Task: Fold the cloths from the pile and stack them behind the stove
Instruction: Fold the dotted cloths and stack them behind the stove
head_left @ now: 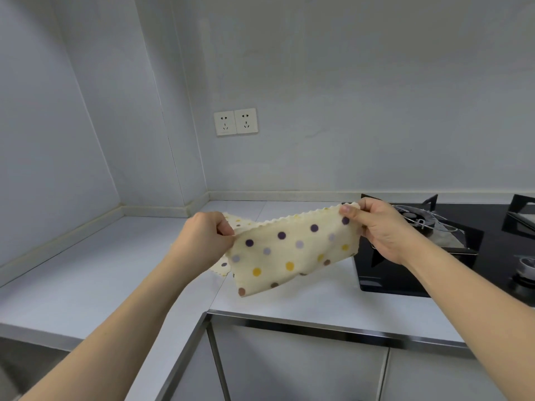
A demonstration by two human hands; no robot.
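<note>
Left hand (207,241) and right hand (373,227) raised above the worktop (86,270), each pinching an upper corner of a cream polka-dot cloth (292,253) — fingers curled round the zigzag edge, thumbs in front. Stretched between them, tilted up toward the right, lower edge hanging free and clear of the surface. Beneath and behind the left hand, more of the same dotted fabric — the cloth pile (231,221), mostly hidden, lying on the pale worktop near the corner. At right, a black glass gas stove (405,282) sunk into the worktop, with a metal burner (419,218) and dark pan supports. Behind, a plain white wall with a double socket (235,122). In front, steel-edged cabinet fronts (289,366) below the worktop.
</note>
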